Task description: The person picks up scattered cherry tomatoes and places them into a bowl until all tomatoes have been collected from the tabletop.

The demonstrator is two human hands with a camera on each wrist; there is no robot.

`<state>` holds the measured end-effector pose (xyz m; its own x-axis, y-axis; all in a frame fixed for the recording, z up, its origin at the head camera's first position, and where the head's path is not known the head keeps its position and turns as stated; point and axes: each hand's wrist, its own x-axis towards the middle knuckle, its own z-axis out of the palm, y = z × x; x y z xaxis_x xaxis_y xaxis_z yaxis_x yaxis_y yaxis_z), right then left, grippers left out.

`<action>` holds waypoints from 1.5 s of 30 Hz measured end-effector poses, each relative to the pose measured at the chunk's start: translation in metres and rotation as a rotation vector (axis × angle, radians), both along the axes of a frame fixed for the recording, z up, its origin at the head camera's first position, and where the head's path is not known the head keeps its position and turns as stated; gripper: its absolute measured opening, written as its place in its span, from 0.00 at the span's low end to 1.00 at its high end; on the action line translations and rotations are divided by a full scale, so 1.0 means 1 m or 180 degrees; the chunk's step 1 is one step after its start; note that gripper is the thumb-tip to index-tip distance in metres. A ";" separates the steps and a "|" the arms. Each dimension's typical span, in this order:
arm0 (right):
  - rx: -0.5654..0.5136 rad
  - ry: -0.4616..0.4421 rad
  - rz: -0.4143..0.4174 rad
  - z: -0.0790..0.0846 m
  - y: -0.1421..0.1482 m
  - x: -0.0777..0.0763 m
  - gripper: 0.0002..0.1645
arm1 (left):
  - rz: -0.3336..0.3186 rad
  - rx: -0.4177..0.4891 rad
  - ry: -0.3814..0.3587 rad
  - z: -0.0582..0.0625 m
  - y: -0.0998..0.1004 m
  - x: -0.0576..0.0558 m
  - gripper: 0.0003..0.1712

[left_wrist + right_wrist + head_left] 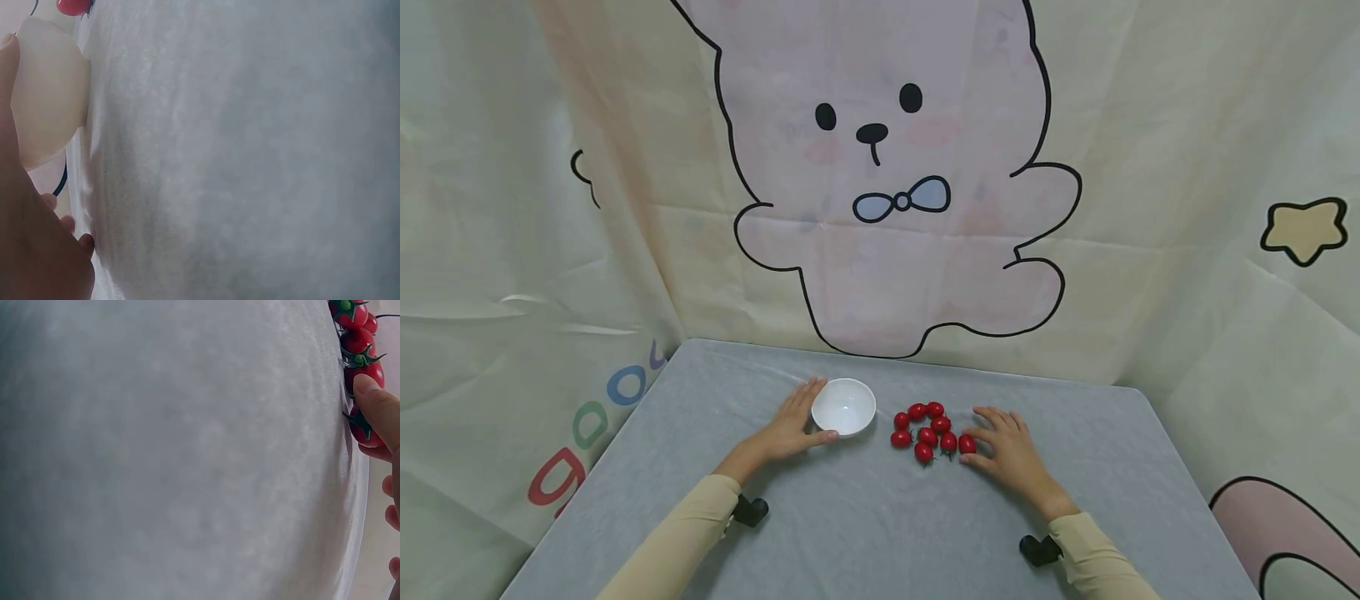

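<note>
A small white bowl (843, 407) stands upright on the table, and nothing shows inside it. My left hand (788, 428) holds it from the left, thumb at the near side and fingers along the far left side. To the right of the bowl lies a loose cluster of red cherry tomatoes (928, 437) with green stems. At the cluster's right edge, my right hand (1011, 454) pinches one cherry tomato (364, 430) between thumb and index finger. That tomato sits low at the cloth, beside its neighbours; the other right fingers are spread away from it.
A grey cloth covers the table (850, 533). Behind it hangs a pale curtain (1150, 208) printed with a cartoon bear, close to the table's back edge. Black wrist devices (750, 511) sit at both sleeve cuffs.
</note>
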<state>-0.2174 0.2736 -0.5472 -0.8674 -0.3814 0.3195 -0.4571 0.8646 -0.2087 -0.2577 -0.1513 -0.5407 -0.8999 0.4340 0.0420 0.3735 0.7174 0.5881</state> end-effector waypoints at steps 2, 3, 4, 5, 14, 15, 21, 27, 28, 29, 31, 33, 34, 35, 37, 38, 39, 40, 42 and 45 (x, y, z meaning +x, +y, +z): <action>-0.0013 -0.0016 -0.0002 0.001 0.000 0.000 0.28 | 0.0000 0.0072 -0.0020 -0.001 0.000 0.000 0.60; -0.0026 -0.0013 0.0001 0.002 0.001 0.000 0.28 | -0.0001 0.0100 -0.0017 -0.002 0.000 0.000 0.60; -0.0035 0.0001 0.0007 0.002 0.001 -0.001 0.28 | 0.0005 0.0123 -0.0031 -0.002 0.001 0.000 0.60; -0.0048 0.0014 0.0014 0.003 0.001 -0.001 0.28 | 0.0011 0.0146 -0.0038 -0.003 0.001 -0.001 0.60; -0.0039 0.0113 0.0044 0.007 0.002 -0.005 0.26 | 0.0081 0.0478 -0.0252 -0.008 0.003 -0.001 0.61; -0.0045 0.0088 0.0037 0.007 0.002 -0.006 0.26 | 0.0087 0.0530 -0.0294 -0.008 0.003 -0.001 0.61; -0.0002 0.0058 0.0026 0.014 -0.002 -0.009 0.26 | 0.0123 0.0660 -0.0439 -0.006 0.004 0.000 0.62; 0.0044 0.0054 0.0005 0.025 -0.006 -0.012 0.27 | 0.0123 0.0771 -0.0424 -0.008 0.005 0.000 0.62; 0.0047 0.0043 -0.0004 0.027 -0.007 -0.012 0.27 | 0.0135 0.0788 -0.0428 -0.009 0.006 0.000 0.63; 0.0061 0.0035 -0.0013 0.028 -0.007 -0.013 0.27 | 0.0147 0.0797 -0.0415 -0.010 0.006 0.000 0.63; 0.0069 0.0011 -0.0027 0.031 -0.009 -0.013 0.27 | 0.0168 0.0833 -0.0420 -0.010 0.006 0.001 0.63; 0.0084 0.0004 -0.0039 0.033 -0.010 -0.014 0.27 | 0.0170 0.0879 -0.0421 -0.011 0.006 0.001 0.62; 0.0081 0.0004 -0.0034 0.034 -0.011 -0.014 0.27 | 0.0173 0.0906 -0.0429 -0.011 0.007 0.002 0.62; 0.0084 0.0005 -0.0030 0.035 -0.012 -0.014 0.27 | 0.0167 0.0920 -0.0425 -0.012 0.007 0.002 0.62; 0.0093 0.0017 -0.0020 0.037 -0.013 -0.015 0.27 | 0.0158 0.0951 -0.0425 -0.012 0.007 0.002 0.62; 0.0097 0.0025 -0.0012 0.038 -0.013 -0.015 0.27 | 0.0155 0.0945 -0.0411 -0.013 0.007 0.002 0.62; 0.0094 0.0037 0.0003 0.038 -0.013 -0.015 0.26 | 0.0150 0.0937 -0.0394 -0.013 0.008 0.002 0.62; 0.0086 0.0047 0.0018 0.039 -0.014 -0.015 0.26 | 0.0147 0.0921 -0.0371 -0.014 0.008 0.002 0.62; 0.0085 0.0078 0.0045 0.040 -0.014 -0.015 0.26 | 0.0147 0.0904 -0.0346 -0.014 0.008 0.002 0.62; 0.0058 0.0125 0.0089 0.041 -0.016 -0.015 0.25 | 0.0166 0.0897 -0.0357 -0.014 0.008 0.003 0.61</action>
